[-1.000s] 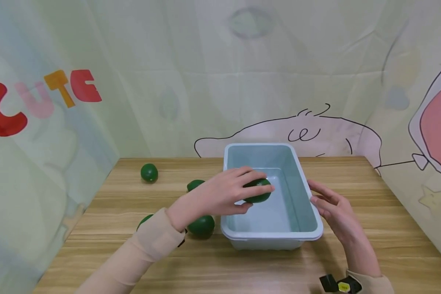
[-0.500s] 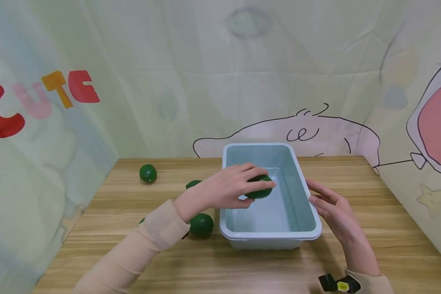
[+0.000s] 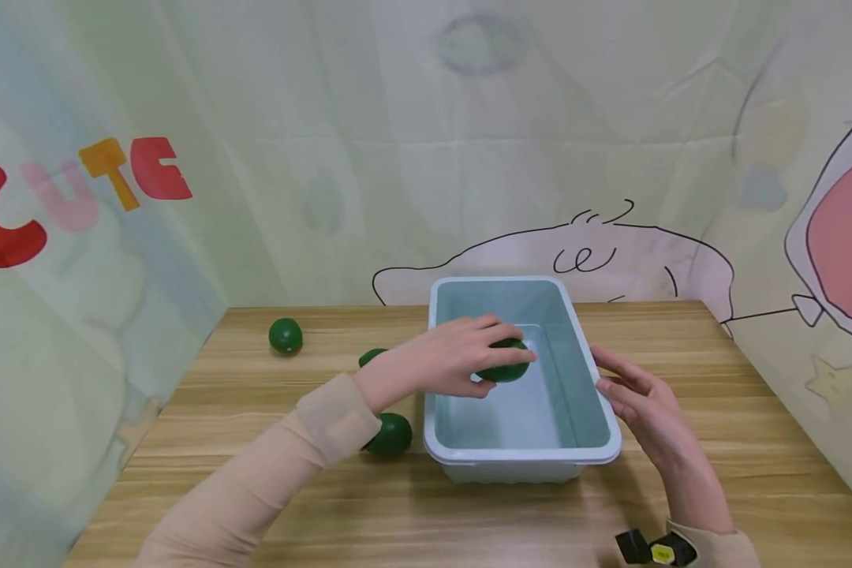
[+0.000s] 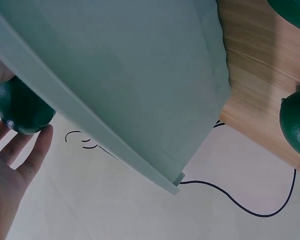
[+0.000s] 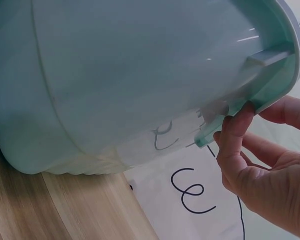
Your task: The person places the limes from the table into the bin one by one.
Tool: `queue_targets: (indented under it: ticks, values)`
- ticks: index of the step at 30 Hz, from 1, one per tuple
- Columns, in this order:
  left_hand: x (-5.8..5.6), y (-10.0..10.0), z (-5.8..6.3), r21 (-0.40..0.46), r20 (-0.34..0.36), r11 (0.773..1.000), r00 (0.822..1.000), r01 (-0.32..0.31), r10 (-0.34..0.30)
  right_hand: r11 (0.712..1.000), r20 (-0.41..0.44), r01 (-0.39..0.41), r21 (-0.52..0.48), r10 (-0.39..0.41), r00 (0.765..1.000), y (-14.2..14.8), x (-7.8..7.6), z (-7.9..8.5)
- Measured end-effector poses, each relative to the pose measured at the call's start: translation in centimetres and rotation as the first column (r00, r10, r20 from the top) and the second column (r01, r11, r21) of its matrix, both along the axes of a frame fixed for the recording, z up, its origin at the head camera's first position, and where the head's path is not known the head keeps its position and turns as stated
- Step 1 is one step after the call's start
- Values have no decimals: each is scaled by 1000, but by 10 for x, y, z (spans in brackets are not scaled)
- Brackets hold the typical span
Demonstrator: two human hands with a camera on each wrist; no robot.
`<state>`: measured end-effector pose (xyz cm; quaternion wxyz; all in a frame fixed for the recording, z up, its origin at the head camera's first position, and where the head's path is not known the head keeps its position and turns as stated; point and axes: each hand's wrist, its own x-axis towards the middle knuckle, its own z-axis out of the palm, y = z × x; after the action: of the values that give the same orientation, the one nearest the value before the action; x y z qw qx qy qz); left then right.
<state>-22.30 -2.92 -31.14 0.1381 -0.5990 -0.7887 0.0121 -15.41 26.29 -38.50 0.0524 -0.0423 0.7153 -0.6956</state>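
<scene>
Over the light blue plastic bin (image 3: 525, 456), my left hand (image 3: 457, 359) holds a glossy dark green lime (image 3: 507, 363) between fingers and thumb. In the left wrist view this lime (image 4: 22, 107) shows past the bin's rim, fingertips curled against it. My right hand (image 3: 649, 414) is at the bin's right side. The right wrist view has its thumb and fingers (image 5: 234, 132) pinching the rim. On the wooden table left of the bin lie more limes: one near its front left corner (image 3: 395, 434), another partly behind my left wrist (image 3: 371, 356).
One more lime (image 3: 285, 336) lies at the table's far left. The wooden table (image 3: 369, 521) ends at the back against a printed cloth backdrop (image 3: 341, 197). A black strap with a small camera (image 3: 656, 548) is on my right wrist.
My left hand has shifted slightly right and upward with the lime, over the bin. The left sleeve now covers a lime that showed at front left. The right hand keeps its place.
</scene>
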Motion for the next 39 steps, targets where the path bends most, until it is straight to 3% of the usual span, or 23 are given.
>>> queue_targets:
  ticks: [10, 21, 29, 39]
  values:
    - [-14, 8, 3, -81, 55, 996, 998, -38, 43, 1000, -4, -1, -6, 1, 1000, 0, 0, 0]
    - [-24, 19, 8, -199, 90, 976, 989, -94, 114, 1000, -4, -3, -15, 3, 1000, 1, 0, 0]
    - [-31, 29, 1, -293, 47, 950, 991, -105, 124, 999, -1, -9, -48, 9, 1000, 1, 0, 0]
    - [-29, 41, -7, -367, 54, 927, 992, -82, 110, 998, -9, -14, -58, 14, 1000, 1, 0, 0]
